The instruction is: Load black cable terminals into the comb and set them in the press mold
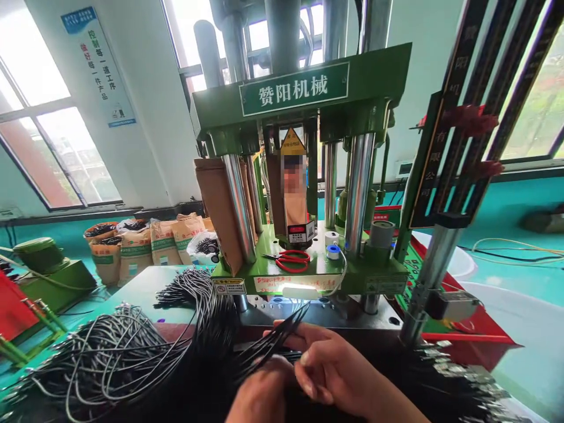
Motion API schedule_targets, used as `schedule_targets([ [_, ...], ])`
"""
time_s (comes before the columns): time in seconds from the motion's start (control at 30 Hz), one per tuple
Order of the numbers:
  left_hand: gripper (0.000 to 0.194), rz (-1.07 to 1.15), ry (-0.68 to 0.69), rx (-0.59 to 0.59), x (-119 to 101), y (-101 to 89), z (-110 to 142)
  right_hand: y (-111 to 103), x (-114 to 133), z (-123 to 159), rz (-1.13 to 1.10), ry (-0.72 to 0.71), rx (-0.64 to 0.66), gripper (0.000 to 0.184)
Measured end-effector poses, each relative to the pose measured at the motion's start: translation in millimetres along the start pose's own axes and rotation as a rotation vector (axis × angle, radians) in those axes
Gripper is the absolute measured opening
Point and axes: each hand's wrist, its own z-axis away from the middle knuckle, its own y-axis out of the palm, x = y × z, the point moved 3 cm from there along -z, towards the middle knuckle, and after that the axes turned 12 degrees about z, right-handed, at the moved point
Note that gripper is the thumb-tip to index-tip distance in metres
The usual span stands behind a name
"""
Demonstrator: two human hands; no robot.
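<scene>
Thin black cables (286,326) slant up in front of the press, their tips near its lower plate. My right hand (337,367) reaches in from the lower right, closed on these cables, its extended fingers behind them and the others curled. Beside it, my left hand (259,392) is closed and slightly blurred; what its fingers hold is hidden. Something pale shows near its fingertips. To the left lie a bundle of black cables (211,317) and a looped pile of grey-black cables (110,358) with metallic ends.
The green press (304,88) stands ahead on steel columns. Red-handled scissors (293,260) and a blue-and-white roll (333,252) lie on its ledge. More cables with metal ends (467,382) spread at right. Filled sacks (136,247) stand behind. A person is partly visible through the press.
</scene>
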Motion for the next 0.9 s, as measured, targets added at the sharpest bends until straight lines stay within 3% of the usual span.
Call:
schedule_targets([
  [0.07,0.04,-0.137,0.028,-0.017,2.6,-21.3,-0.3,-5.3,1.0,1.2,0.229,0.006,-0.045,0.048],
  [0.23,0.065,-0.435,0.038,-0.086,8.3,-46.3,2.8,-29.5,15.9,14.1,1.249,-0.166,-0.384,0.02],
  [0.3,0.065,-0.553,0.007,-0.111,5.5,-55.8,1.4,-38.1,15.7,18.8,1.429,-0.143,-0.395,0.019],
  [0.47,0.052,-0.768,-0.035,-0.118,-10.0,-76.6,-7.8,-48.6,5.9,20.7,1.609,0.01,-0.35,0.019],
  [0.6,0.036,-0.667,-0.078,-0.088,-8.6,-61.8,-12.8,-45.5,2.5,16.6,1.646,0.035,-0.333,0.023],
  [0.77,0.034,-0.663,-0.049,-0.111,-1.2,-45.7,-11.8,-43.4,0.5,15.3,1.66,0.042,-0.31,0.026],
  [0.9,0.031,-0.742,-0.137,0.031,-5.4,-45.9,-10.4,-41.4,0.0,17.0,1.659,0.04,-0.305,0.025],
])
